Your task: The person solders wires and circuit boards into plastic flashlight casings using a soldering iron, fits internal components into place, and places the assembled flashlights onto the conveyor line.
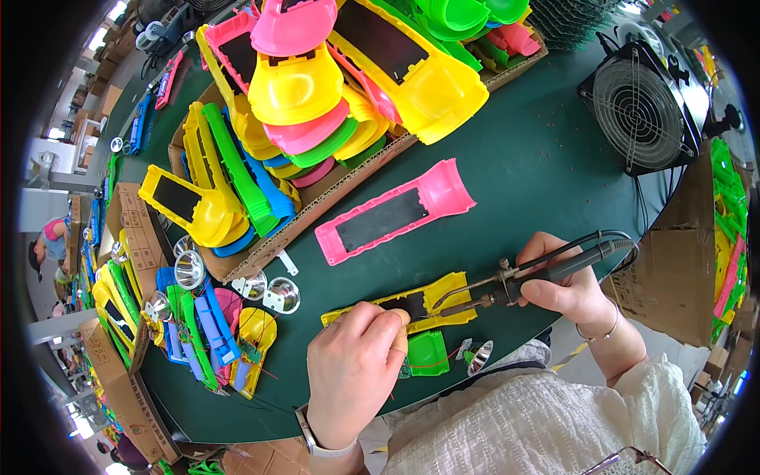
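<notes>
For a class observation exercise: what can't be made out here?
In the head view:
What the left hand may hold: hidden by its fingers.
Part of the yellow shell: covered by that hand.
Whether the black-handled tool touches it: tip too small.
Top of the shell pile: cut by the upper edge.

A: What's the pink shell (447, 191) mid-frame?
B: Glossy smooth plastic, with a matt black panel (380, 221).
A: And the tabletop (546, 190)?
B: Smooth, pretty dull. Box (321, 201) upper centre's rough cardboard.
A: Cups (188, 270) lower left?
B: Mirror-shiny, metal or coated plastic, can't tell. Soldering iron (507, 286): metal rods (469, 290), matt dark handle (584, 260).
</notes>
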Demonstrator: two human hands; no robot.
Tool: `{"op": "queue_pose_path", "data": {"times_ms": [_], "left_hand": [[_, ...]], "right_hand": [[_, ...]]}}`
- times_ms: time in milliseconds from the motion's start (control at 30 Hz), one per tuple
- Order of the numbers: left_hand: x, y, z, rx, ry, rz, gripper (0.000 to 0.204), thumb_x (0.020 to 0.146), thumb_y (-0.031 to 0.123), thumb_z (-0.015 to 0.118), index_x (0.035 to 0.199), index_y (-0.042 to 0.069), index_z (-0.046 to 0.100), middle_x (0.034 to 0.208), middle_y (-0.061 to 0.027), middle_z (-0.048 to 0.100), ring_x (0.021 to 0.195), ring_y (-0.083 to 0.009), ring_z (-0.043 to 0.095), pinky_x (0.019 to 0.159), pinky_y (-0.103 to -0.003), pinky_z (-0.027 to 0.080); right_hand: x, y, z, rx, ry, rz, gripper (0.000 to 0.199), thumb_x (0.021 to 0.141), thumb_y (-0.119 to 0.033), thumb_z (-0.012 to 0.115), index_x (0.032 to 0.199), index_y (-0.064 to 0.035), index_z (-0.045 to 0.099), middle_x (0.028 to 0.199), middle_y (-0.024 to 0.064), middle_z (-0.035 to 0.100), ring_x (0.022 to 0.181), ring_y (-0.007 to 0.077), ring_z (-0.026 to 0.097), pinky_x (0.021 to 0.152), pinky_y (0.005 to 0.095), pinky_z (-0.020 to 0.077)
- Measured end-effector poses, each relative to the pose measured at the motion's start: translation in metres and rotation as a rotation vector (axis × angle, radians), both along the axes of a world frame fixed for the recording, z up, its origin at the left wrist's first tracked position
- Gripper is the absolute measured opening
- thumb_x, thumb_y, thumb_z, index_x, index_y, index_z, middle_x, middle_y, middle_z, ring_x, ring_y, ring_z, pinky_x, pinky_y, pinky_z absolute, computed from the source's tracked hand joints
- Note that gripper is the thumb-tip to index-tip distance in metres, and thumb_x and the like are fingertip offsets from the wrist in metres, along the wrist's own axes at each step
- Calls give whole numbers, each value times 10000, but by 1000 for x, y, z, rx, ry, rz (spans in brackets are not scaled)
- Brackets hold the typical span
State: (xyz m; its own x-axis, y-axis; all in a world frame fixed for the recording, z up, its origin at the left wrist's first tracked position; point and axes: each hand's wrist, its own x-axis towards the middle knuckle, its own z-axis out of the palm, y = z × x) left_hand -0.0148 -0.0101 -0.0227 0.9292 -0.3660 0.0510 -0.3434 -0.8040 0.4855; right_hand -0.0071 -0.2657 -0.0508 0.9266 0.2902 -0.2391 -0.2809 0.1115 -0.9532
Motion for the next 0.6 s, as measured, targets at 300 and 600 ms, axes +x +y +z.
{"op": "queue_pose_path", "data": {"times_ms": [300,600], "left_hand": [[0,0,-1,-2,1,-3,98,660,48,669,735,89,621,697,-26,557,566,-209,556,498,-304,444],[1,0,0,22,-4,-11,86,671,65,668,735,97,620,695,-19,549,570,-205,555,503,-304,445]], "right_hand": [[0,3,1,-73,41,20,202,746,-117,666,823,11,530,681,26,599,579,32,511,499,169,382],[1,1,2,-109,54,28,208,752,-123,664,825,21,532,690,42,603,598,56,536,516,182,403]]}}
